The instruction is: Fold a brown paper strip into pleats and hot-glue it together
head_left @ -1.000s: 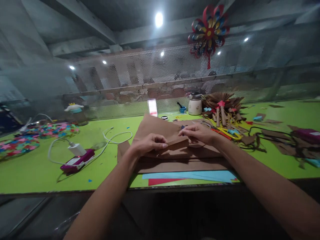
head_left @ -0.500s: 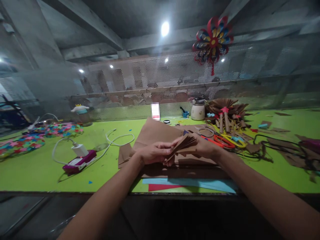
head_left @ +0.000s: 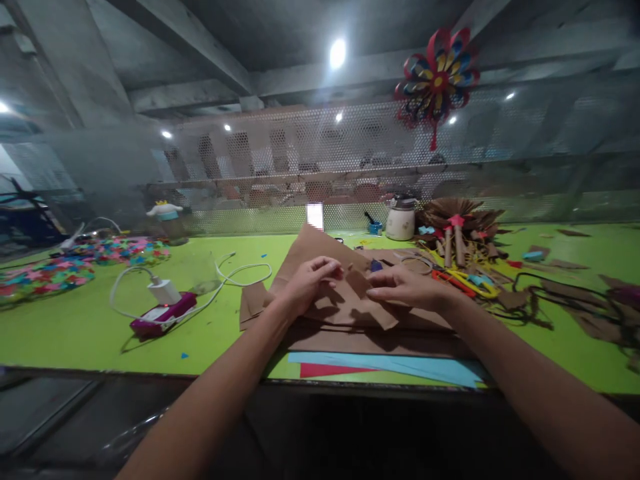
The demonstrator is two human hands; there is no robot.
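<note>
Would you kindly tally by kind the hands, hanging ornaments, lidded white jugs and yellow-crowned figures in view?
Left hand and right hand: 2
Hanging ornament: 1
Lidded white jug: 1
Yellow-crowned figure: 1
Total: 5

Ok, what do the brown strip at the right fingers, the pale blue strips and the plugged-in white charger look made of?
Brown strip: probably kraft paper or thin card, matte, judging by its plain brown, flat faces and straight edges.
Pale blue strips: likely matte paper; they look thin and lie flat.
White charger: seems hard, smooth plastic, from its even white, boxy shape.
</note>
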